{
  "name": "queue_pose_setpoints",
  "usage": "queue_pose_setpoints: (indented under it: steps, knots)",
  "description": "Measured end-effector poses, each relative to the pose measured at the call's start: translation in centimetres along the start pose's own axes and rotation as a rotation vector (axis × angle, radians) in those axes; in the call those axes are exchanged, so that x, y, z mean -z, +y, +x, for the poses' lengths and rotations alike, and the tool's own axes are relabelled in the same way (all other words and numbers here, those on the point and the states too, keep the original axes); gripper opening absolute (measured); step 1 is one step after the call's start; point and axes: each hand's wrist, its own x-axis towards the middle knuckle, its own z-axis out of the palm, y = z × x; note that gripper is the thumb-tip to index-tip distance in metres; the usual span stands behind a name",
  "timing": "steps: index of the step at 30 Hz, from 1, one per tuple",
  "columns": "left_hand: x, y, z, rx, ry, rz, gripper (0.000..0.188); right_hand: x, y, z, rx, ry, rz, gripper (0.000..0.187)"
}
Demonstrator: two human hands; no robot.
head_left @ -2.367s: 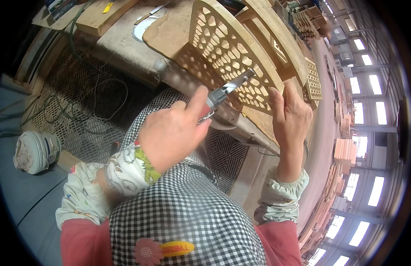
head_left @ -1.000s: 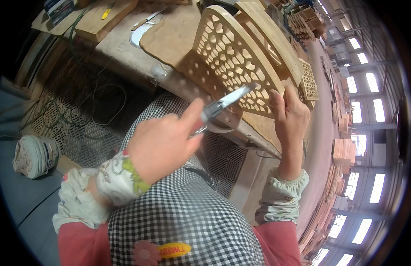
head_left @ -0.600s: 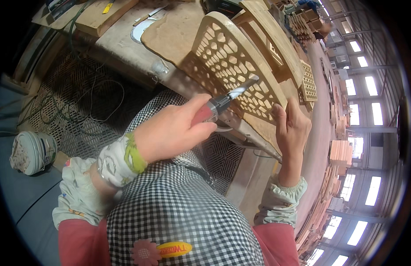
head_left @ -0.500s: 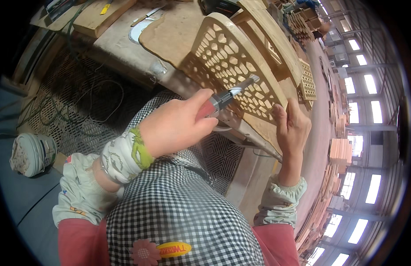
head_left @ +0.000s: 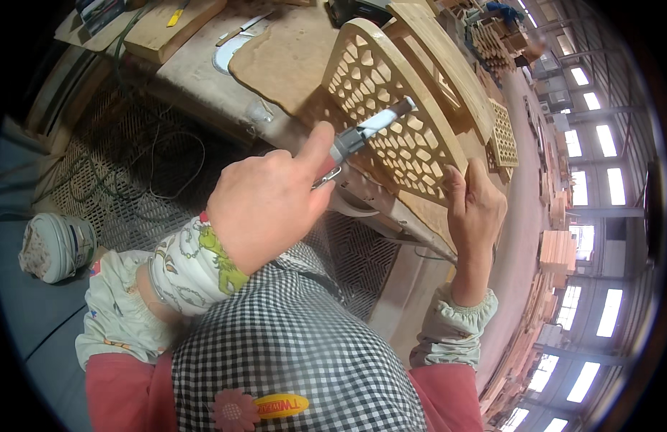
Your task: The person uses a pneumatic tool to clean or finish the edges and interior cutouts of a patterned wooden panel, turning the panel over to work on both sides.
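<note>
Left fingers [head_left: 317, 146] grip one bladed tool [head_left: 348, 142]; right fingers [head_left: 456, 191] pinch one perforated panel [head_left: 432, 125]

Upright honeycomb-pierced tan wooden panel [head_left: 421, 122] blocks forward reach; pale curved wooden frame [head_left: 454, 72] crowds behind. Open passage left, over brown wavy-edged sheet [head_left: 283, 65].

- Bright daylight from the right, where windows [head_left: 605, 140] burn out to white.
- Dim below the table [head_left: 197, 75]; the mat [head_left: 135, 180] sinks into shadow.
- The panel [head_left: 418, 119] throws a dappled shadow at its foot.
- White glare on the knife [head_left: 371, 128].
- Far stacks [head_left: 557, 250] look soft.
- Fisheye bending of straight edges; corners go black.
</note>
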Motion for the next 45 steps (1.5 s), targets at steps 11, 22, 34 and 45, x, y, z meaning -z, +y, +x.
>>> queue_pose_setpoints:
  steps: [11, 22, 34, 45]
  knots:
    - [-1.1, 0.5, 1.9, 0.036, -0.018, 0.041, 0.060, -0.9, 2.7, 0.2, -0.016, 0.026, 0.107, 0.043]
    - [-3.2, -5.0, -3.3, 0.227, -0.288, -0.591, 0.075, 0.6, 0.6, 2.3, -0.093, -0.029, 0.020, 0.031]
    - [-4.6, -3.7, 2.0, 0.119, -0.297, -0.748, 0.056, -2.0, 0.9, 2.3, -0.046, -0.023, 0.046, 0.044]
    - [-7.2, -2.2, 3.4, 0.108, -0.208, -0.563, 0.046, -2.0, 1.7, 2.9, -0.041, -0.057, 0.044, 0.045]
